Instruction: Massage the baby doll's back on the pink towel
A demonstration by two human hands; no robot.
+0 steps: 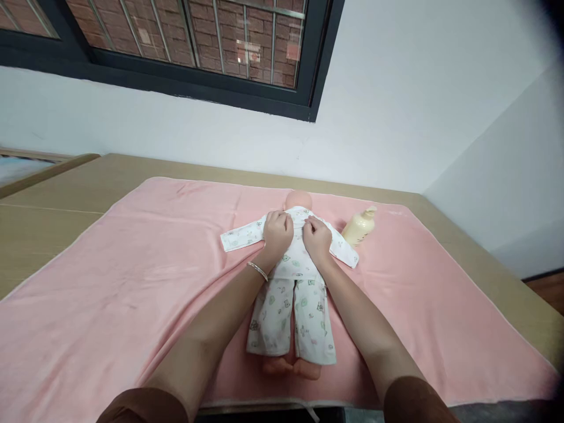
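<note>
A baby doll (299, 198) lies stretched out with its head toward the wall and its bare feet toward me. It wears a white long-sleeved shirt (296, 258) with a small print and matching trousers (273, 317). At the left of the doll's upper chest, my left hand (278, 232) is closed on the shirt cloth, a bracelet round its wrist. Opposite it, with a small gap between, my right hand (317, 238) pinches the shirt on the other side. Both sets of fingertips are partly hidden by the hands. The sleeves spread out to both sides.
Beneath the doll a pink blanket (167, 264) covers much of the wooden table (57, 223). A cream-coloured bottle (359, 226) stands tilted in view beside the doll's right-hand sleeve. Behind are a white wall (374, 129) and a dark-framed window (264, 97).
</note>
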